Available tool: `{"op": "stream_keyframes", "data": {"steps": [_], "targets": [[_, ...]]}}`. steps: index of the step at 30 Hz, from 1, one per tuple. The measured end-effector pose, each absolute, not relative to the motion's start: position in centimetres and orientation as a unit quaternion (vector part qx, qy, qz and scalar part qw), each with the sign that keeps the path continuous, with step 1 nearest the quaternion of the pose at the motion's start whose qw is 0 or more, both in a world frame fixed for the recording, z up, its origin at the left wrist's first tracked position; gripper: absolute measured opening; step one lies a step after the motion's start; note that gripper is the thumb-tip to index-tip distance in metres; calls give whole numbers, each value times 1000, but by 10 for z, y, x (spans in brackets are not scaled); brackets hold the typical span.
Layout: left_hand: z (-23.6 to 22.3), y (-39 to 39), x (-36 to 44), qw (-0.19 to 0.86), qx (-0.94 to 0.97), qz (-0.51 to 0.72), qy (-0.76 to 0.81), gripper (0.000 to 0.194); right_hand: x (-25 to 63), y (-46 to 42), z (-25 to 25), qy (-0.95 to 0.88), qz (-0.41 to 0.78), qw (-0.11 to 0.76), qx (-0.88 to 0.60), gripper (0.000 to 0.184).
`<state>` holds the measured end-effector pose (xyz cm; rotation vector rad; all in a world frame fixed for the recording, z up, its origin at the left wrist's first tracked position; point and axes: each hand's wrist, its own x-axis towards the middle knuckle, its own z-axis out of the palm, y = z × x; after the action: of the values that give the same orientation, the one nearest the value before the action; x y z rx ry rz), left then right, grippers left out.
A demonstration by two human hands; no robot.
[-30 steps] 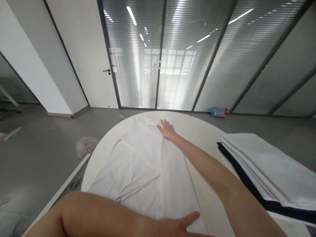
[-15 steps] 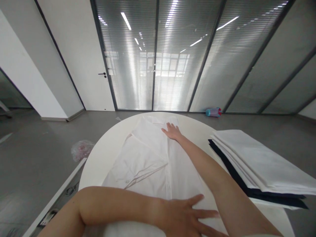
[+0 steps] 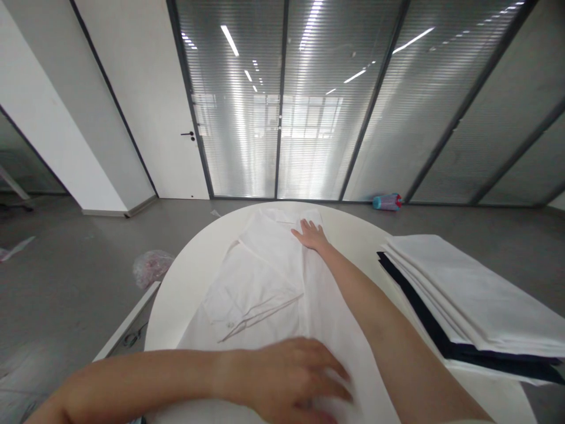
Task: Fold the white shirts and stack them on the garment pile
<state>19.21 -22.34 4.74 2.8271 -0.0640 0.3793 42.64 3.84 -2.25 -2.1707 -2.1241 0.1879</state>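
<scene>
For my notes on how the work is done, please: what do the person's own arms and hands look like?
The left hand and the right hand are bare, without gloves. The arms are bare too: no sleeve shows on either, and no watch, bracelet or cable is visible.

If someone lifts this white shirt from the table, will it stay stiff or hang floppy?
It will probably hang floppy: the white shirt lies in soft, thin folds. It looks light, and it may slide on the smooth round table.
</scene>
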Motion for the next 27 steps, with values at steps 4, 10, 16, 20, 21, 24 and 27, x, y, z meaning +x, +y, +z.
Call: {"op": "stream_keyframes", "data": {"steps": [4, 10, 16, 20, 21, 24, 27], "targets": [[47, -191, 102, 158, 880, 147, 424, 33, 425, 36, -22, -701, 52, 60, -709, 80], [29, -204, 16, 56, 761, 47, 644, 45, 424, 35, -24, -708, 27, 67, -703, 71], [23, -244, 8, 122, 749, 31, 650, 52, 422, 27, -17, -708, 1, 65, -703, 62], [18, -247, -4, 218, 747, 76, 624, 42, 385, 27, 5, -712, -25, 107, -693, 53], [17, -247, -7, 248, 741, 92, 618, 39, 368, 29, 11, -714, -18, 121, -690, 51], [17, -251, -12, 353, 707, 153, 593, 33, 309, 40, 25, -721, 28, 130, -680, 49], [18, -261, -6, 472, 633, 252, 560, 57, 256, 53, 29, -724, 59, 120, -677, 49]]}}
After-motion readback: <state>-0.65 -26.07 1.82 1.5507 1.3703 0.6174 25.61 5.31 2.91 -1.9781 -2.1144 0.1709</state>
